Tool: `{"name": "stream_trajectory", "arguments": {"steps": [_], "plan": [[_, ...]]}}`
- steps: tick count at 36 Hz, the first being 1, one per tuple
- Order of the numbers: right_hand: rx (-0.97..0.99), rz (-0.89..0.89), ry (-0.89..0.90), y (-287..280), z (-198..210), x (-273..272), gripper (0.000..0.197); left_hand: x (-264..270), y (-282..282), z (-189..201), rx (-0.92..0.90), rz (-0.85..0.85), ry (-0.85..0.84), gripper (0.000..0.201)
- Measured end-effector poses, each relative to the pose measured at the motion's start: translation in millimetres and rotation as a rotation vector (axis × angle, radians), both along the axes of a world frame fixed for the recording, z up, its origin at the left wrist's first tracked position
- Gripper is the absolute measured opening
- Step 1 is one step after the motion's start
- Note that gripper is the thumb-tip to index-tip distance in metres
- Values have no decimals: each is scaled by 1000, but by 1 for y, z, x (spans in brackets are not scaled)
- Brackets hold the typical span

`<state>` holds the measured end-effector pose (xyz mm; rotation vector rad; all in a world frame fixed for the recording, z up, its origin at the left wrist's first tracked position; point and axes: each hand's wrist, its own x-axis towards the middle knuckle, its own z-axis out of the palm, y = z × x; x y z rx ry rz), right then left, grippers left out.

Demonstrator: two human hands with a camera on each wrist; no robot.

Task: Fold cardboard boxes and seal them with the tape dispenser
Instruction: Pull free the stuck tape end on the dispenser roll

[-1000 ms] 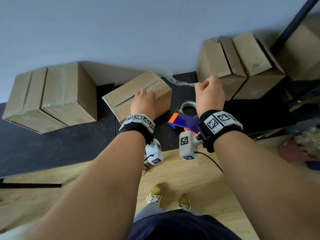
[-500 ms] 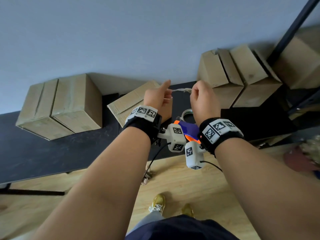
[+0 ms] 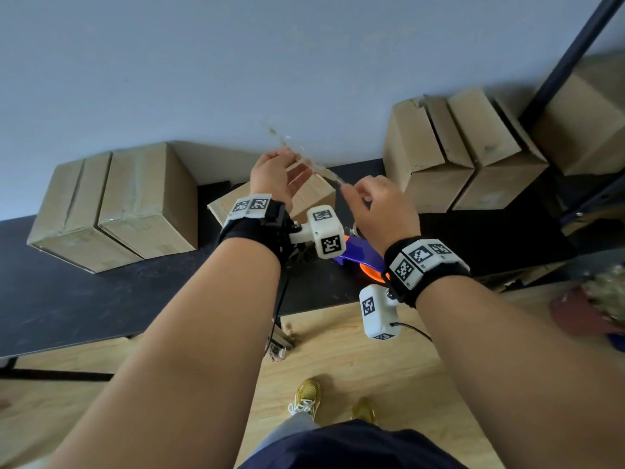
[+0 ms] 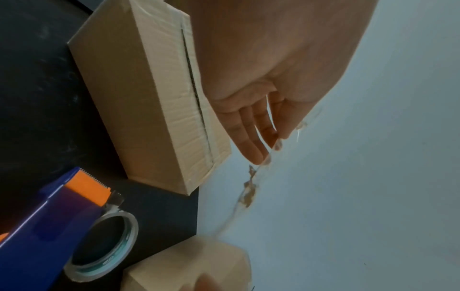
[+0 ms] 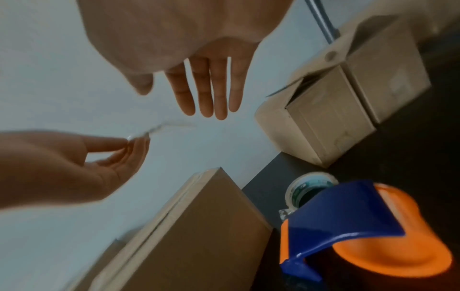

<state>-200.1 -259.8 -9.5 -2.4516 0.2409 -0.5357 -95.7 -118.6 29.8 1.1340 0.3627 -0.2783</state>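
Both hands (image 3: 275,176) (image 3: 382,206) rose; five boxes (image 3: 115,204) visible.

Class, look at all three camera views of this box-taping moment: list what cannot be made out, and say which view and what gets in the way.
- Tape strip: thin, clear, motion-blurred in every view; whether the right hand touches it cannot be told.
- Tape dispenser: head view, mostly hidden by the right wrist and the left wrist camera.
- Middle box: head view, largely behind the left hand.
- Box at far right: head view, cut off by the frame edge.
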Motion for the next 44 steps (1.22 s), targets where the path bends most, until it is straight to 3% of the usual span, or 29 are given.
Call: {"name": "stream_trajectory", "arguments": {"steps": [4,7,9,16,26,34,44], "plan": [[507,-168,76,-6,3,8,31,4,6,3,-88,-26,27,11],[906,-222,260,-13,10,18,29,2,7,3,-178,-73,53,12],[1000,-174,409,-14,11,22,30,1,6,1,-214,-103,68,12],[1169,5,540,-7,16,13,52,0,4,-13,-175,-168,18,22],[1218,112,581,-4,17,5,27,-3,7,-20,-88,-294,-70,23],[1163,97,555,-7,14,7,16,-5,6,-16,-51,-176,8,8],[1151,87,467,-10,13,3,16,-7,5,-21,122,-97,-78,13]]}}
